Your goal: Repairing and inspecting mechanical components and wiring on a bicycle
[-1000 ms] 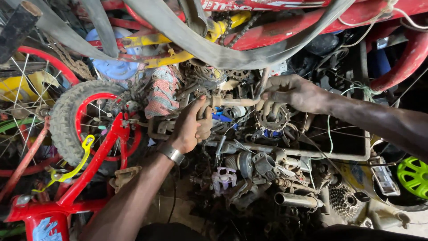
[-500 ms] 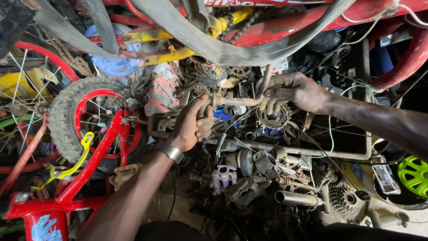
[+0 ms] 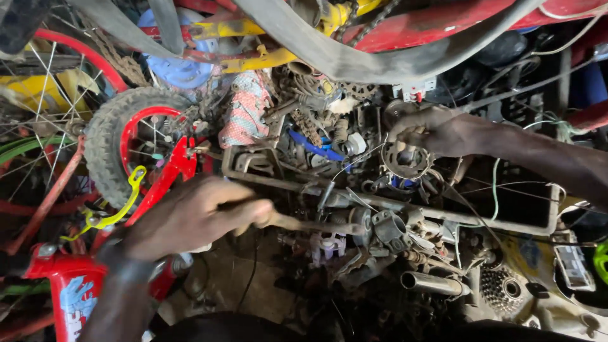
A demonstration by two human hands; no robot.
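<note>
While my left hand (image 3: pixel 190 218) grips a metal rod (image 3: pixel 316 223), my right hand (image 3: pixel 430 132) closes around a round metal part (image 3: pixel 405 161).

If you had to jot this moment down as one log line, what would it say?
left hand: grips thin metal rod | right hand: on round metal part | around: small knobby wheel, scrap parts

The long, thin, rusty brown metal rod (image 3: pixel 316 223) lies nearly level across the heap of parts, one end enclosed in the left hand (image 3: pixel 196 215), the free end pointing right toward a grey clamp. The round, dark, grimy metal ring part (image 3: pixel 405 161) sits upright in the pile, directly beneath the right hand (image 3: pixel 430 130), which grips its upper edge.
</note>
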